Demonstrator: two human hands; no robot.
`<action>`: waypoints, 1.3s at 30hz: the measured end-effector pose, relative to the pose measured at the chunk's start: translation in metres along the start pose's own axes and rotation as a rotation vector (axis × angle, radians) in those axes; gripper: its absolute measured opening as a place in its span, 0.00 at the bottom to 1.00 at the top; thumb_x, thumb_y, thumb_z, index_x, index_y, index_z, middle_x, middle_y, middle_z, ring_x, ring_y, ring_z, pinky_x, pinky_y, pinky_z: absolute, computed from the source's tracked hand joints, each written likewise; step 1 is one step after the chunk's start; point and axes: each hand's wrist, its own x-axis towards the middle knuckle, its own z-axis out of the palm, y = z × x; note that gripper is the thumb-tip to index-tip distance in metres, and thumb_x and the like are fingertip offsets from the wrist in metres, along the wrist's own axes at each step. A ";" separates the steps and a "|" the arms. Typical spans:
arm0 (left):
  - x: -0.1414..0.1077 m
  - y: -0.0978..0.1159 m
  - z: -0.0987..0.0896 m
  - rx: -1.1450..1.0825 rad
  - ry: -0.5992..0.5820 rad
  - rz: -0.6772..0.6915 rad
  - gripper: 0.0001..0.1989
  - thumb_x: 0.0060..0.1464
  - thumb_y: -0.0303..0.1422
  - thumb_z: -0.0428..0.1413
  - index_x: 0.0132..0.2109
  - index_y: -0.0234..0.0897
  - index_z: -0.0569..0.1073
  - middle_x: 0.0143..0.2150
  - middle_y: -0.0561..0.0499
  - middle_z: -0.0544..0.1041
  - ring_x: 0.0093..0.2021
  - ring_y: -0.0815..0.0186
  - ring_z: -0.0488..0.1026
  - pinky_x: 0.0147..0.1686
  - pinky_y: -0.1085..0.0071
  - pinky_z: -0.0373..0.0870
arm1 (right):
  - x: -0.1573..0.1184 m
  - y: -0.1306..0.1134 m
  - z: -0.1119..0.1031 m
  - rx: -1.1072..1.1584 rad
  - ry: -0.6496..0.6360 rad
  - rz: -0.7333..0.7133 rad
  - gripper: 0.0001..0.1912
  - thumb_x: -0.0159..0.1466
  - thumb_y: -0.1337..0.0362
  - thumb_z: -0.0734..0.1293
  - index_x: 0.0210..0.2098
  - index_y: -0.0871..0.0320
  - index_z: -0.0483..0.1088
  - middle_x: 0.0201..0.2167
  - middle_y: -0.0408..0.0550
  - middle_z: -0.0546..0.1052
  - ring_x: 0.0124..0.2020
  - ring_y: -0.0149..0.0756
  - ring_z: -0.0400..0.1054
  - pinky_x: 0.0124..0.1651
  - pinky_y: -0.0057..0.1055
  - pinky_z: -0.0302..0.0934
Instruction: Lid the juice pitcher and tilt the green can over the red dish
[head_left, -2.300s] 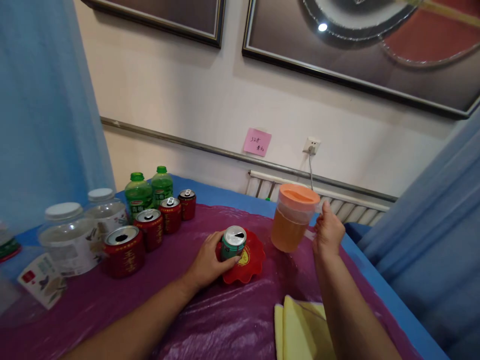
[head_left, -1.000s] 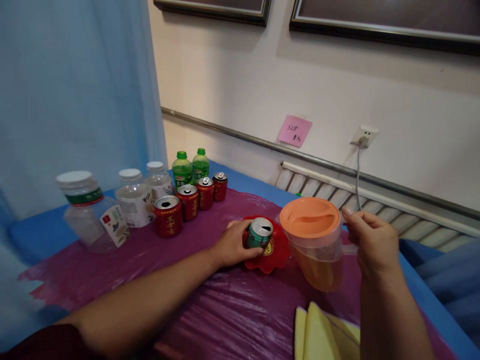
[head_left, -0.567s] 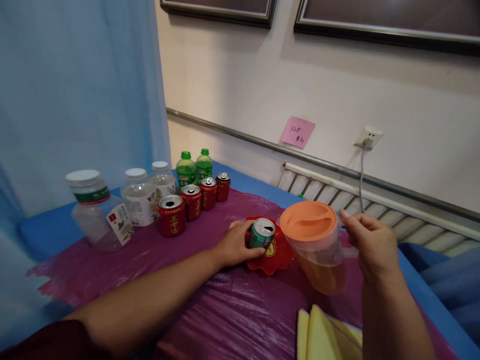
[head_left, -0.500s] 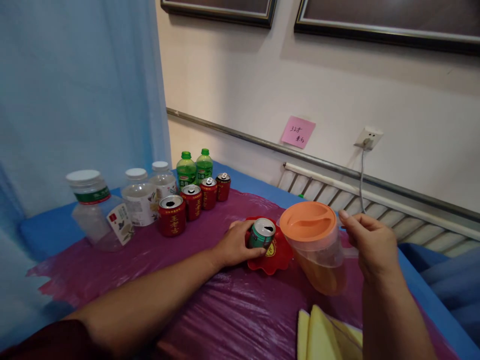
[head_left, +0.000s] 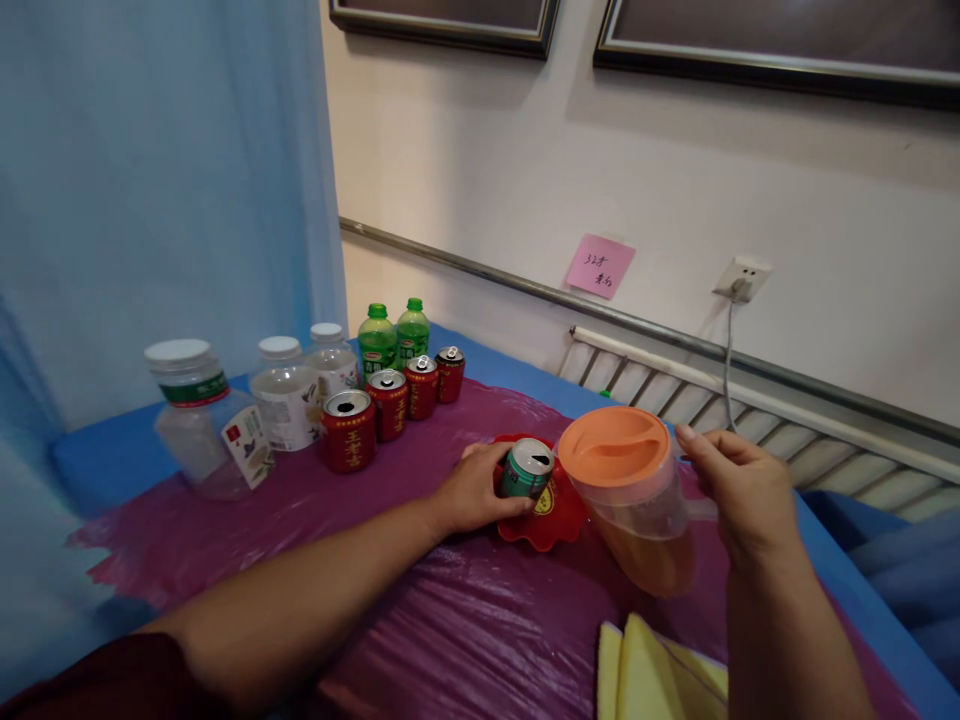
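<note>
My left hand (head_left: 474,492) is wrapped around a green drink can (head_left: 527,468) with an open top, over a red scalloped dish (head_left: 556,535). In my right hand (head_left: 739,490) is a clear plastic pitcher (head_left: 649,530) with an orange lid and amber liquid inside. Its handle is mostly hidden by my fingers. The pitcher leans left, its lid edge close beside the can's rim. No stream of liquid can be made out between them.
Red cans (head_left: 349,432) stand in a row at the left, with clear lidded jars (head_left: 210,440) and green bottles (head_left: 377,345) behind. A folded yellow cloth (head_left: 660,670) lies at the front on the purple plastic sheet (head_left: 420,620). A radiator (head_left: 645,385) runs along the wall.
The whole scene has shifted slightly to the right in view. Both hands keep their grips, and the pitcher stays tilted beside the can with hardly any movement.
</note>
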 end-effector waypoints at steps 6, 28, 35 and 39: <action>0.000 0.001 0.000 -0.017 -0.013 0.012 0.37 0.46 0.41 0.69 0.63 0.45 0.70 0.62 0.48 0.77 0.61 0.49 0.72 0.63 0.55 0.61 | -0.003 -0.004 0.003 -0.029 -0.011 -0.005 0.24 0.53 0.45 0.76 0.19 0.58 0.69 0.16 0.38 0.61 0.22 0.28 0.51 0.25 0.29 0.45; -0.001 -0.004 0.003 0.009 -0.001 -0.033 0.37 0.43 0.45 0.70 0.61 0.46 0.73 0.58 0.47 0.79 0.57 0.48 0.74 0.62 0.54 0.62 | -0.004 -0.001 0.003 -0.080 -0.023 -0.006 0.26 0.52 0.43 0.77 0.20 0.58 0.69 0.17 0.38 0.60 0.22 0.29 0.52 0.25 0.28 0.46; -0.001 -0.002 0.004 0.022 -0.016 -0.038 0.38 0.43 0.44 0.70 0.62 0.45 0.71 0.59 0.47 0.78 0.58 0.48 0.73 0.62 0.54 0.61 | -0.005 -0.004 0.002 -0.106 -0.019 0.014 0.27 0.50 0.41 0.77 0.19 0.58 0.68 0.18 0.38 0.60 0.23 0.28 0.51 0.24 0.27 0.46; -0.001 -0.002 0.005 0.029 -0.010 -0.054 0.38 0.43 0.45 0.70 0.61 0.44 0.72 0.58 0.47 0.79 0.57 0.47 0.74 0.61 0.53 0.62 | -0.006 -0.005 0.002 -0.127 -0.010 0.022 0.27 0.49 0.41 0.77 0.20 0.58 0.71 0.18 0.39 0.61 0.23 0.29 0.53 0.24 0.27 0.47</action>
